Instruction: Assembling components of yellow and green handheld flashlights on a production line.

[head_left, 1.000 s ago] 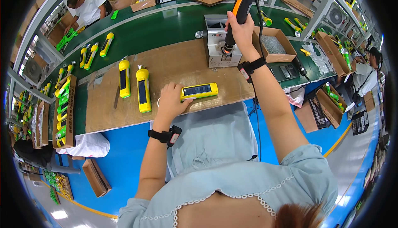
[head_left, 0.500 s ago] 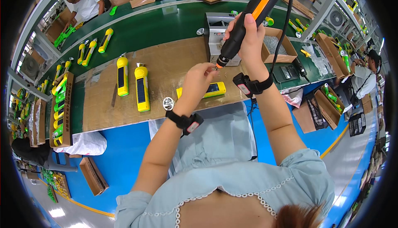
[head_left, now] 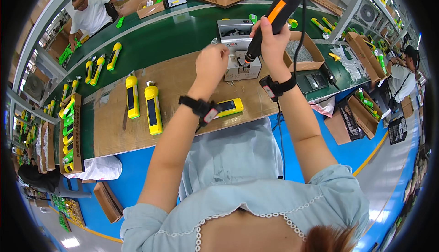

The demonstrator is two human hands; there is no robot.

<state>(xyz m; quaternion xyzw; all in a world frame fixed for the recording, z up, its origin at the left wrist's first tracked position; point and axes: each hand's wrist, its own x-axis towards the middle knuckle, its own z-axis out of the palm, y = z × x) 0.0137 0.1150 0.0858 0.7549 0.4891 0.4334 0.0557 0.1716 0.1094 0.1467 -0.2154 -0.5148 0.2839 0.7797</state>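
My right hand (head_left: 273, 46) is wrapped round a black electric screwdriver (head_left: 277, 16) with an orange stripe. Its tip points down at the front of a grey box-shaped screw feeder (head_left: 242, 72); whether it touches is too small to tell. My left hand (head_left: 212, 65) is raised just left of the feeder, fingers curled in; anything inside them is hidden. Under my left wrist, a yellow flashlight (head_left: 230, 107) with a dark panel lies on the cardboard sheet (head_left: 176, 75), partly covered by my arm. Two more yellow flashlights (head_left: 154, 110) lie farther left on the cardboard.
Several flashlights (head_left: 98, 70) lie on the green bench (head_left: 183, 30). At the left edge stands a filled carton (head_left: 78, 137). Right of the feeder are an open box of small parts (head_left: 315, 62) and a cable (head_left: 298, 46). A co-worker (head_left: 93, 11) works across the bench.
The screwdriver tip has moved from my left fingertips to the feeder's front. My left hand has moved up and left, away from the tip. The co-worker across the bench has shifted.
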